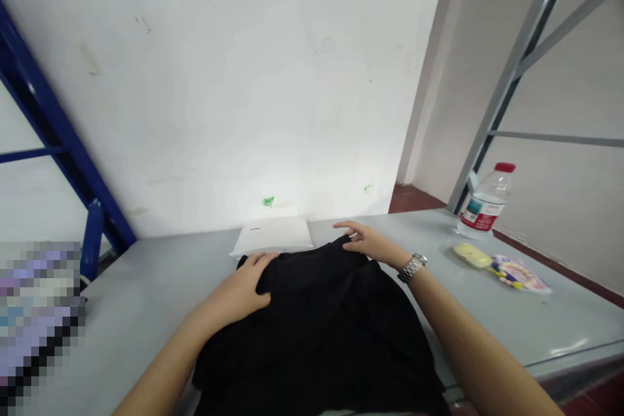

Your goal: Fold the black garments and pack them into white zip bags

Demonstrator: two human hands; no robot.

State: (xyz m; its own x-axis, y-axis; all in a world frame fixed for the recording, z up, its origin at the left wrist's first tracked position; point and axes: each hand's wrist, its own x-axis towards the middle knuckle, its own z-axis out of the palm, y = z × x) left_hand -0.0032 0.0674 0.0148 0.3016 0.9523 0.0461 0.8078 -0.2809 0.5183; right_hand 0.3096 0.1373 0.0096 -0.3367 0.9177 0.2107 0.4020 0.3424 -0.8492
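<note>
A black cloth [322,331], apparently a garment, is spread over the grey table and hangs toward me at the near edge. My left hand [244,289] lies on its upper left corner, fingers on the fabric and thumb apart. At the upper right corner is my right hand [365,242], its index finger stretched out above the cloth and its thumb at the edge; whether it pinches the fabric is hard to make out. A metal watch is on my right wrist. Behind the cloth lies a flat white packet [273,234], its near side partly covered.
On the right of the table [160,286] stand a red-capped bottle [482,208], a yellow case [472,255] and a colourful beaded item [519,273]. A blue metal frame [58,117] rises at left, a grey one [507,91] at right. A white wall is behind.
</note>
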